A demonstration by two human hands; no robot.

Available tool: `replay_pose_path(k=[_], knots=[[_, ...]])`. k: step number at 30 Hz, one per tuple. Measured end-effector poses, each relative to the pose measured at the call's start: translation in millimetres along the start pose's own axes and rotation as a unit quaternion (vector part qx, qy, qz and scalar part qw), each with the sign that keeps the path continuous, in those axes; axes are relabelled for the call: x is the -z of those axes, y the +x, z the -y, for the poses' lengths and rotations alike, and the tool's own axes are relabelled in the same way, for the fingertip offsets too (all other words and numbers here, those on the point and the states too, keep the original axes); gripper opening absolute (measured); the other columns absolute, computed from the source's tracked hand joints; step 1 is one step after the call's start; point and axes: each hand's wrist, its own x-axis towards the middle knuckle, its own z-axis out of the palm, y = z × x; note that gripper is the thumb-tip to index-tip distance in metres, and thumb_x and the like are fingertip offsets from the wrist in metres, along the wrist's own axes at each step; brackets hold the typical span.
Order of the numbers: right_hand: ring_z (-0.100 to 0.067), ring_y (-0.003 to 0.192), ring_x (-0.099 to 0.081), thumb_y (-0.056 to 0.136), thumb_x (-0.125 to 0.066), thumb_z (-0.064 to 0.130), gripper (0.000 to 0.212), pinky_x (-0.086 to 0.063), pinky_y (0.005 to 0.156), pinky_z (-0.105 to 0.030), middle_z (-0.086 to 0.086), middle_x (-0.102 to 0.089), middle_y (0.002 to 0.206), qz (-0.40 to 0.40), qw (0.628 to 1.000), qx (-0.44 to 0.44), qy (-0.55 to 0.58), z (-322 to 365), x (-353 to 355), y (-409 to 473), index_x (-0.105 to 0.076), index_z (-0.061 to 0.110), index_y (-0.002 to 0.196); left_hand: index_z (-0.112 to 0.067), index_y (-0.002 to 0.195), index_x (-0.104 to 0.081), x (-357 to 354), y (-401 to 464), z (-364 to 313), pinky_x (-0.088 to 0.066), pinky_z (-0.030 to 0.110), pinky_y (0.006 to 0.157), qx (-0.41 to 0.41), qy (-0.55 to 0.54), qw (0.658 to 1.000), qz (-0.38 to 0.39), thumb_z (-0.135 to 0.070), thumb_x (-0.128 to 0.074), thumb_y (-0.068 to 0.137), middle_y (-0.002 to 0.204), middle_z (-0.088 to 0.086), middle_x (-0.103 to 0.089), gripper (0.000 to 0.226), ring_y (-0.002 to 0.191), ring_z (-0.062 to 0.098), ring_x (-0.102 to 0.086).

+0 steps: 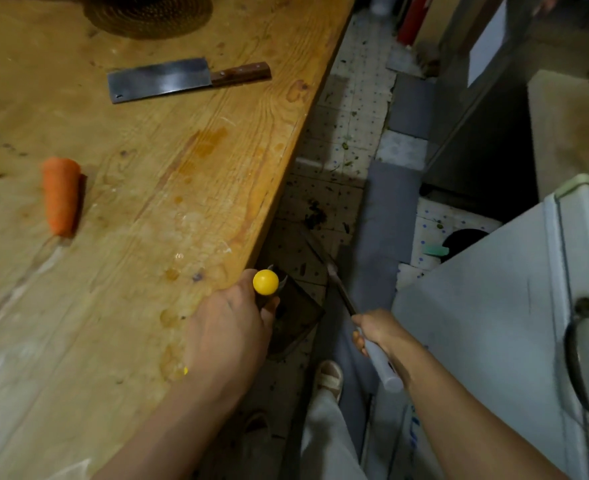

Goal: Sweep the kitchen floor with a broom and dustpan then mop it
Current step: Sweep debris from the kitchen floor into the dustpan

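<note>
Presently listed: broom (341, 292), long, stiff and probably light, right hand (377, 332) wrapped round its grey grip, head hidden in shadow near the debris pile (315, 216); dustpan (294, 318), a rigid dark pan low on the tiled floor (341, 133), left hand (230, 329) closed round its upright handle below the yellow knob (266, 281). Working room looks tight: a narrow floor strip running far, wooden table (182, 168) edge on the left, white cabinet (493, 323) near right, so short strokes seem advisable.
</note>
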Motion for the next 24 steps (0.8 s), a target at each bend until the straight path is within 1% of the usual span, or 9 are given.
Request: replay_pose_path(k=[4,7,10,12,14,17,19,21,24], knots=[[-0.014,0.040,-0.044,0.094,-0.046,0.010,0.018,-0.033,0.032,-0.011,-0.008,-0.048,0.057,-0.025,0.998,-0.006,-0.060,-24,-2,-26,-0.048,0.007,0.077,-0.034,0.121,-0.042,0,-18,9,-0.052,0.034,0.060,0.005,0.005,1.000,0.001,-0.043,-0.054,0.089,0.087,0.001,-0.062,0.035,0.078,0.024,-0.061],[-0.017,0.045,-0.044,0.094,-0.044,0.004,0.012,-0.032,0.031,-0.011,-0.011,-0.048,0.060,-0.035,0.993,-0.005,-0.108,-43,-5,-33,-0.050,0.003,0.083,-0.032,0.122,-0.044,-1,-27,11,-0.045,0.030,0.057,0.009,0.017,1.000,-0.011,-0.044,-0.054,0.089,0.089,0.001,-0.063,0.037,0.081,0.025,-0.061],[-0.018,0.046,-0.043,0.094,-0.042,0.000,0.012,-0.032,0.030,-0.012,-0.013,-0.047,0.061,-0.034,0.990,-0.025,-0.134,-61,-8,-35,-0.052,-0.001,0.089,-0.030,0.123,-0.046,-4,-34,12,-0.040,0.028,0.054,0.018,0.026,0.999,-0.011,-0.043,-0.056,0.088,0.089,0.002,-0.064,0.038,0.081,0.025,-0.062],[-0.018,0.047,-0.044,0.094,-0.042,0.000,0.014,-0.033,0.031,-0.013,-0.013,-0.048,0.062,-0.028,0.988,-0.034,-0.145,-72,-8,-36,-0.053,-0.001,0.085,-0.030,0.123,-0.046,-5,-39,12,-0.037,0.027,0.054,0.027,0.034,0.999,-0.010,-0.041,-0.057,0.088,0.091,0.002,-0.064,0.038,0.081,0.025,-0.062],[-0.018,0.051,-0.049,0.093,-0.044,0.002,0.016,-0.039,0.037,-0.018,-0.012,-0.052,0.066,-0.022,0.986,-0.033,-0.161,-81,-9,-36,-0.054,0.002,0.080,-0.031,0.123,-0.045,-6,-43,12,-0.038,0.028,0.055,0.031,0.041,0.999,-0.011,-0.041,-0.056,0.088,0.092,0.002,-0.064,0.038,0.081,0.025,-0.061],[-0.019,0.058,-0.054,0.092,-0.045,0.003,0.014,-0.047,0.049,-0.026,-0.012,-0.057,0.071,-0.025,0.982,-0.033,-0.183,-90,-14,-30,-0.057,0.001,0.085,-0.028,0.122,-0.046,-7,-47,12,-0.038,0.028,0.055,0.036,0.045,0.998,-0.018,-0.043,-0.055,0.089,0.089,0.002,-0.064,0.037,0.079,0.025,-0.061],[-0.019,0.060,-0.055,0.092,-0.046,0.002,0.015,-0.047,0.050,-0.026,-0.011,-0.057,0.072,-0.033,0.978,-0.038,-0.202,-92,-19,-27,-0.055,0.003,0.081,-0.027,0.122,-0.047,-8,-48,14,-0.037,0.028,0.055,0.034,0.045,0.998,-0.021,-0.043,-0.056,0.089,0.083,0.000,-0.059,0.038,0.078,0.025,-0.060],[-0.019,0.062,-0.056,0.092,-0.048,0.002,0.018,-0.048,0.053,-0.026,-0.009,-0.056,0.071,-0.042,0.972,-0.037,-0.230,-92,-23,-23,-0.052,0.005,0.075,-0.028,0.122,-0.047,-9,-48,17,-0.036,0.027,0.053,0.034,0.040,0.998,-0.020,-0.043,-0.056,0.088,0.078,-0.003,-0.052,0.038,0.071,0.021,-0.054],[-0.017,0.063,-0.055,0.091,-0.049,0.002,0.008,-0.050,0.061,-0.025,-0.007,-0.054,0.071,-0.053,0.963,-0.031,-0.262,-89,-29,-18,-0.054,0.004,0.086,-0.029,0.120,-0.047,-10,-44,20,-0.033,0.025,0.050,0.032,0.044,0.998,-0.019,-0.045,-0.056,0.088,0.077,-0.005,-0.050,0.036,0.066,0.016,-0.043]])
